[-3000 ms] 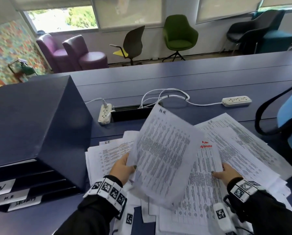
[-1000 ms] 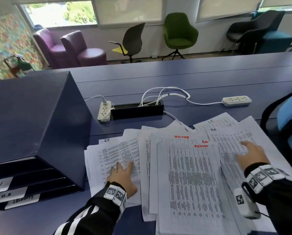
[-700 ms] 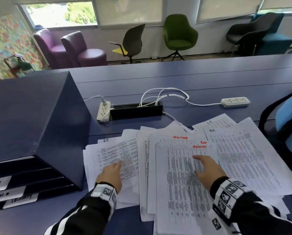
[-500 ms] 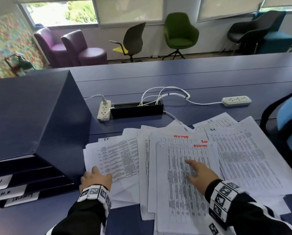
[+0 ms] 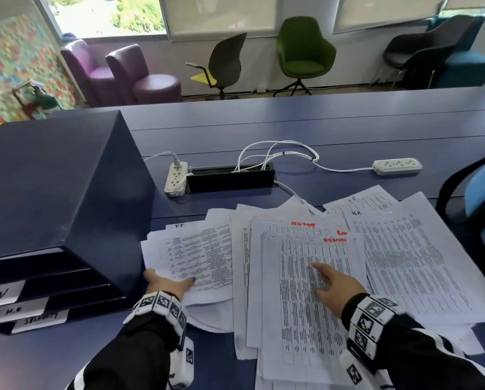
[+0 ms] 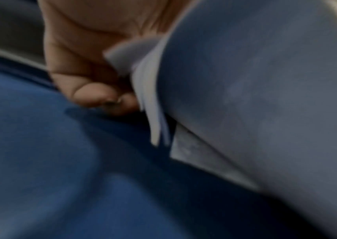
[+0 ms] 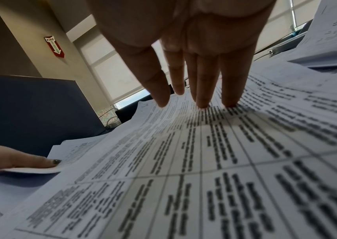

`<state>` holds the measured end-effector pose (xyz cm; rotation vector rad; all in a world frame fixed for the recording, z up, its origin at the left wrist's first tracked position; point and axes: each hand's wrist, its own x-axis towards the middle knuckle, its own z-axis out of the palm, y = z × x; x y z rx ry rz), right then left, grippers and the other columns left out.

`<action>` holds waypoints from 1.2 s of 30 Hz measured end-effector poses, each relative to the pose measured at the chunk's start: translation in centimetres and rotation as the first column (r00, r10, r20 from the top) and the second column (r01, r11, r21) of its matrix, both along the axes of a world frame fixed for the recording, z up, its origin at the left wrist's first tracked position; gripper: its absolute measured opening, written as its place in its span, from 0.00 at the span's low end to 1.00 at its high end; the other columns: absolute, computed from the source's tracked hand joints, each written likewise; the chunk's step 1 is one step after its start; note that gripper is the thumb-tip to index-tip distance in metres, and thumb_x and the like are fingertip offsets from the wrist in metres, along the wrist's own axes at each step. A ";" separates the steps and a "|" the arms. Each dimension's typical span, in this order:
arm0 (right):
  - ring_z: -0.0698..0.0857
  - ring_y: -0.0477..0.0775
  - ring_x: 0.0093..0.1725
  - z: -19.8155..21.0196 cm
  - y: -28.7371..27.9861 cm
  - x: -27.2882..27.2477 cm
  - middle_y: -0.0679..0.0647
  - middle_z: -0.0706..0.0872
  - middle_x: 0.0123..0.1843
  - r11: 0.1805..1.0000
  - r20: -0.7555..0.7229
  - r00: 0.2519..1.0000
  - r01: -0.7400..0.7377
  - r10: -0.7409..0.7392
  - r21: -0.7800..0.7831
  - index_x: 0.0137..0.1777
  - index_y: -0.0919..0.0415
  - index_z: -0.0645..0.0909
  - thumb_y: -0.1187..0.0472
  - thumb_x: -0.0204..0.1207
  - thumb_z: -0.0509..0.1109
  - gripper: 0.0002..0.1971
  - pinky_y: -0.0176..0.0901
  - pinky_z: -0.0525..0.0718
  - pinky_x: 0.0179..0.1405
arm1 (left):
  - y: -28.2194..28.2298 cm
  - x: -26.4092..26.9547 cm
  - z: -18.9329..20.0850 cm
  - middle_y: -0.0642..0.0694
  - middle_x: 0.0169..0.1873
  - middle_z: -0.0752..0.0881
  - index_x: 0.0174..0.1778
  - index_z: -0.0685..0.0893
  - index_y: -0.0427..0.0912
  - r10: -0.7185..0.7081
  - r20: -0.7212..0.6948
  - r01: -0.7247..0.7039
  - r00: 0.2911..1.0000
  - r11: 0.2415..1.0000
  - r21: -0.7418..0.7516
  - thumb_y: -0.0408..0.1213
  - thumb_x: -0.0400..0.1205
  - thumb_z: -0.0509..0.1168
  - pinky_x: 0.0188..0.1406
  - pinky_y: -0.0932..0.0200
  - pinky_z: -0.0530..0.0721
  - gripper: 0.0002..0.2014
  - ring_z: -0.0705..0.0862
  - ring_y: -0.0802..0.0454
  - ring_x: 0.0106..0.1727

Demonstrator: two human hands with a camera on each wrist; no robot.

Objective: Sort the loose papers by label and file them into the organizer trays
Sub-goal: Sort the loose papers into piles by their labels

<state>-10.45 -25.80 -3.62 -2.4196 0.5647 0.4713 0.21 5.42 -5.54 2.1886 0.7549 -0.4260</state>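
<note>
Sorting underway: left hand (image 5: 165, 282) pinches the IT-labelled sheets (image 5: 199, 254) at their corner; right hand (image 5: 334, 285), fingers straight, rests on the ADMIN sheet (image 5: 306, 305); next, probably lifting and filing into the organizer (image 5: 52, 209).

a long blue table (image 5: 334, 122) carries everything here. a dark blue organizer (image 5: 52, 198) stands on it, its labelled trays facing the near edge. just right of the organizer a spread of loose papers (image 5: 404, 263) lies flat in overlapping sheets. beyond the organizer's far right corner a white power strip (image 5: 175, 178) lies beside a black cable box (image 5: 230, 178), white cables (image 5: 278, 153) looping from it to a second power strip (image 5: 396, 166) much farther right
</note>
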 end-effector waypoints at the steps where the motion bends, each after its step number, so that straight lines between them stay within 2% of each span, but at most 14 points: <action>1: 0.85 0.48 0.59 -0.1 -0.1 0.0 0.50 0.74 0.75 1.000 0.000 1.000 0.002 -0.002 0.003 0.78 0.42 0.60 0.60 0.77 0.66 0.31 0.29 0.83 0.39 | 0.0 0.0 0.3 0.33 0.62 0.79 0.73 0.57 0.38 0.040 0.054 -0.039 0.998 0.999 -0.030 0.35 0.69 0.79 0.59 0.49 0.76 0.44 0.80 0.35 0.60; 5: 0.79 0.48 0.69 -0.2 -0.2 0.0 0.50 0.76 0.74 1.000 -0.007 1.000 0.003 -0.003 -0.015 0.78 0.44 0.62 0.61 0.76 0.67 0.31 0.38 0.80 0.63 | -0.4 0.1 2.0 0.46 0.52 0.78 0.80 0.57 0.45 0.051 0.218 -0.030 0.974 0.994 -0.102 0.27 0.73 0.72 0.51 0.55 0.74 0.42 0.81 0.38 0.54; 6: 0.79 0.48 0.69 -0.3 -0.1 0.0 0.51 0.76 0.74 1.000 -0.006 1.000 0.003 -0.003 -0.020 0.78 0.44 0.62 0.61 0.76 0.67 0.31 0.40 0.79 0.66 | -0.4 0.3 2.6 0.48 0.52 0.79 0.76 0.65 0.43 0.009 0.243 0.013 0.970 0.996 -0.085 0.27 0.74 0.71 0.50 0.55 0.75 0.35 0.81 0.39 0.51; 8: 0.78 0.48 0.69 -0.4 -0.1 0.0 0.51 0.76 0.74 1.000 -0.005 1.000 0.004 -0.004 -0.024 0.78 0.45 0.62 0.61 0.76 0.67 0.31 0.40 0.78 0.67 | -0.4 0.9 4.2 0.42 0.47 0.85 0.55 0.79 0.40 -0.112 0.299 0.117 0.948 0.993 0.004 0.30 0.75 0.68 0.45 0.54 0.79 0.13 0.81 0.41 0.43; 10: 0.80 0.48 0.67 -0.3 0.1 0.0 0.50 0.76 0.74 1.000 -0.008 1.000 0.006 -0.006 -0.022 0.78 0.46 0.62 0.62 0.76 0.66 0.31 0.38 0.80 0.63 | -0.3 1.5 6.1 0.44 0.38 0.82 0.45 0.79 0.43 -0.165 0.413 0.157 0.896 0.986 0.053 0.30 0.75 0.67 0.41 0.55 0.76 0.06 0.81 0.41 0.41; 16: 0.86 0.44 0.52 -0.1 0.1 -0.1 0.50 0.75 0.74 1.000 -0.009 1.000 0.002 -0.002 -0.008 0.77 0.45 0.63 0.61 0.77 0.65 0.29 0.23 0.78 0.37 | 0.2 2.5 13.0 0.48 0.41 0.83 0.50 0.79 0.45 -0.081 0.742 0.087 0.665 0.996 0.030 0.29 0.77 0.67 0.46 0.58 0.75 0.09 0.80 0.47 0.44; 18: 0.86 0.44 0.45 0.2 0.0 0.1 0.50 0.75 0.74 1.000 -0.026 1.000 -0.002 0.002 0.012 0.77 0.45 0.64 0.59 0.78 0.65 0.28 0.25 0.79 0.33 | 0.0 2.3 14.4 0.51 0.44 0.83 0.54 0.79 0.45 -0.008 0.817 0.071 0.577 0.997 -0.041 0.30 0.77 0.68 0.47 0.59 0.75 0.12 0.80 0.50 0.45; 20: 0.85 0.46 0.54 0.6 0.1 0.2 0.50 0.76 0.74 0.999 -0.019 1.000 -0.014 0.014 0.037 0.76 0.47 0.66 0.55 0.78 0.66 0.26 0.31 0.83 0.46 | -0.5 2.0 15.2 0.56 0.47 0.83 0.59 0.79 0.47 0.104 0.846 0.091 0.524 0.980 -0.176 0.29 0.76 0.70 0.47 0.63 0.77 0.17 0.81 0.56 0.47; 22: 0.80 0.47 0.65 1.0 0.4 0.2 0.48 0.77 0.72 0.992 0.034 0.999 -0.010 0.006 0.126 0.74 0.48 0.69 0.47 0.77 0.67 0.26 0.40 0.80 0.64 | -1.1 1.8 15.1 0.59 0.49 0.84 0.63 0.79 0.49 0.183 0.827 0.135 0.531 0.946 -0.296 0.30 0.74 0.72 0.51 0.66 0.79 0.22 0.83 0.60 0.50; 25: 0.81 0.45 0.63 2.4 1.4 0.4 0.45 0.80 0.68 0.943 0.100 0.995 -0.056 0.024 0.328 0.73 0.48 0.70 0.39 0.71 0.64 0.31 0.45 0.77 0.68 | -2.1 1.9 13.7 0.58 0.51 0.87 0.60 0.81 0.53 0.228 0.774 0.218 0.591 0.879 -0.425 0.28 0.71 0.75 0.56 0.56 0.83 0.24 0.86 0.57 0.55; 28: 0.85 0.45 0.59 4.0 2.6 0.6 0.47 0.82 0.66 0.730 0.088 0.992 0.009 -0.094 0.683 0.70 0.44 0.72 0.29 0.56 0.69 0.40 0.52 0.83 0.62 | -3.7 1.4 12.4 0.52 0.51 0.89 0.56 0.82 0.53 0.228 0.720 0.312 0.655 0.786 -0.534 0.23 0.70 0.75 0.53 0.55 0.86 0.24 0.88 0.54 0.54; 30: 0.87 0.51 0.59 4.2 3.1 0.7 0.50 0.83 0.64 0.545 0.041 0.987 0.052 -0.157 0.837 0.66 0.40 0.72 0.26 0.46 0.75 0.45 0.55 0.86 0.55 | -5.0 0.8 11.6 0.47 0.53 0.89 0.60 0.81 0.46 0.224 0.678 0.361 0.700 0.708 -0.607 0.20 0.70 0.73 0.53 0.54 0.86 0.25 0.88 0.51 0.56; 33: 0.86 0.60 0.60 3.9 3.6 1.2 0.59 0.81 0.65 0.283 -0.065 0.954 0.152 -0.294 0.947 0.68 0.41 0.69 0.32 0.37 0.82 0.53 0.64 0.86 0.49 | -6.6 0.3 10.2 0.40 0.57 0.87 0.65 0.78 0.37 0.212 0.592 0.375 0.777 0.601 -0.706 0.19 0.70 0.72 0.57 0.46 0.85 0.27 0.86 0.43 0.59; 36: 0.86 0.67 0.57 3.7 3.4 1.6 0.64 0.81 0.63 0.054 -0.203 0.850 0.261 -0.486 0.964 0.67 0.54 0.72 0.36 0.36 0.84 0.55 0.74 0.83 0.48 | -7.5 -0.2 8.3 0.38 0.59 0.87 0.65 0.77 0.37 0.136 0.521 0.370 0.843 0.556 -0.744 0.22 0.68 0.73 0.59 0.42 0.83 0.28 0.85 0.39 0.61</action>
